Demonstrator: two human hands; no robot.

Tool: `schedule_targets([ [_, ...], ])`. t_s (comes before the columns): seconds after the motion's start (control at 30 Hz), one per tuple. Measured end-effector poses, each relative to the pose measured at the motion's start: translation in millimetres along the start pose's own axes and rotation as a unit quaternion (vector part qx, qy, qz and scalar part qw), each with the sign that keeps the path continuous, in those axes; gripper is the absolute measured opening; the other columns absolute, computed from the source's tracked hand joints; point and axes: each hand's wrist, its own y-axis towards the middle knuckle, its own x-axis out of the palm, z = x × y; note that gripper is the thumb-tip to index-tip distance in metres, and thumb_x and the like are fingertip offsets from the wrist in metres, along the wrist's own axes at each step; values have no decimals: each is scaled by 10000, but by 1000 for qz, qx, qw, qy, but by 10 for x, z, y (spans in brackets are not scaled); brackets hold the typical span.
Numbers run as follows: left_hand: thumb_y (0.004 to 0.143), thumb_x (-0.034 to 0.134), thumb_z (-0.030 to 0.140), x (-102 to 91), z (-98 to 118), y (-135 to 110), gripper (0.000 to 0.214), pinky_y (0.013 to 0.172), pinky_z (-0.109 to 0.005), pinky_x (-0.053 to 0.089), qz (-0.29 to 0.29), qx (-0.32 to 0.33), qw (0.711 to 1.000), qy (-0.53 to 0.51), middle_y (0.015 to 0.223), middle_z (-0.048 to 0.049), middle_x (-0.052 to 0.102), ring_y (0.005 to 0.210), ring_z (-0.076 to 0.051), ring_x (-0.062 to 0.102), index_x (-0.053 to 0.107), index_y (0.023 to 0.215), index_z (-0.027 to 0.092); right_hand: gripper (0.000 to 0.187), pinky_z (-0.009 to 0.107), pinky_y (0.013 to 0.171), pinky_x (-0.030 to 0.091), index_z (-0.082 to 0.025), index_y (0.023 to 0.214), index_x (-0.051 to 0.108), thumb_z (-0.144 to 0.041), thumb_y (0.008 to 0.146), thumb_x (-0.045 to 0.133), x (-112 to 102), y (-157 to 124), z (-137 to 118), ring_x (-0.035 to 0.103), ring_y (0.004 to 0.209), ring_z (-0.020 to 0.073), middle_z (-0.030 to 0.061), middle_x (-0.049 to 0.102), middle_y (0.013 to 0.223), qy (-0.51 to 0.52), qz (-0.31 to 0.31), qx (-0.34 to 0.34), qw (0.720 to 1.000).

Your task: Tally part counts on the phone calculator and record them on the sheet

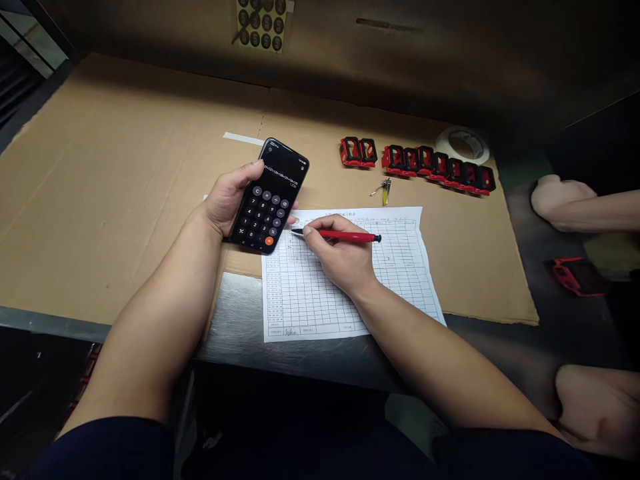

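My left hand is closed around a black smartphone, its screen tilted toward me with a calculator showing. In my right hand is a red pen, gripped between thumb and fingers. The pen's tip points left, close beside the phone's right edge, over the upper left of a printed form. A grid of rows and columns covers this sheet, with some handwriting in it and at its bottom. My right hand rests on the form. The phone hides the sheet's upper left corner.
Brown cardboard covers much of the metal table. Red-and-black plastic parts stand in a row at the back, near a tape roll and a nail clipper with keys. Another person's hands are at the right, near another red-and-black part.
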Motion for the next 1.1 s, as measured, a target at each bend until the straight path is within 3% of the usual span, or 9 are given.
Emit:
schedule_targets([
  [0.13, 963, 419, 657, 109, 4, -14, 658, 877, -521, 646, 50, 5, 998, 27, 1000, -109, 801, 941, -353, 804, 690, 1276, 146, 116, 308, 575, 459, -236, 763, 704, -341, 812, 709, 17, 8, -20, 558, 600, 137, -20, 678, 692, 1, 5, -23, 1000],
  [0.23, 986, 423, 629, 165, 14, -18, 615, 893, -528, 647, 67, 23, 997, 19, 986, -108, 795, 1023, -372, 790, 701, 1228, 137, 89, 297, 538, 433, -240, 754, 690, -315, 800, 700, 27, 26, -24, 524, 559, 125, -33, 649, 657, 2, 4, -16, 1000],
  [0.43, 930, 585, 552, 176, 18, -20, 522, 799, -499, 680, 37, 39, 998, -32, 999, -150, 798, 955, -347, 789, 708, 1145, 93, 69, 292, 520, 416, -235, 735, 689, -285, 779, 709, 36, 53, -23, 510, 529, 113, -38, 646, 645, -11, 3, -12, 1000],
  [0.73, 974, 548, 500, 194, 33, -21, 448, 798, -488, 687, 40, 31, 998, -40, 1009, -123, 799, 986, -327, 780, 694, 1162, 121, 73, 296, 564, 463, -231, 725, 680, -280, 765, 717, 47, 54, -42, 516, 564, 115, -31, 654, 671, -35, 6, -5, 999],
  [0.93, 991, 529, 516, 199, 40, -36, 406, 812, -490, 681, 33, 33, 998, -30, 983, -100, 789, 967, -312, 774, 701, 1040, 152, 55, 295, 576, 474, -233, 732, 699, -275, 758, 723, 54, 44, -43, 539, 589, 121, -26, 678, 702, -42, 7, -7, 999],
  [1.1, 946, 600, 536, 178, 33, -23, 407, 812, -474, 680, 18, 40, 999, -28, 980, -101, 792, 1040, -337, 768, 704, 1074, 164, 64, 297, 580, 476, -235, 745, 705, -288, 769, 731, 46, 43, -37, 545, 592, 123, -28, 686, 708, -42, 0, -6, 999],
])
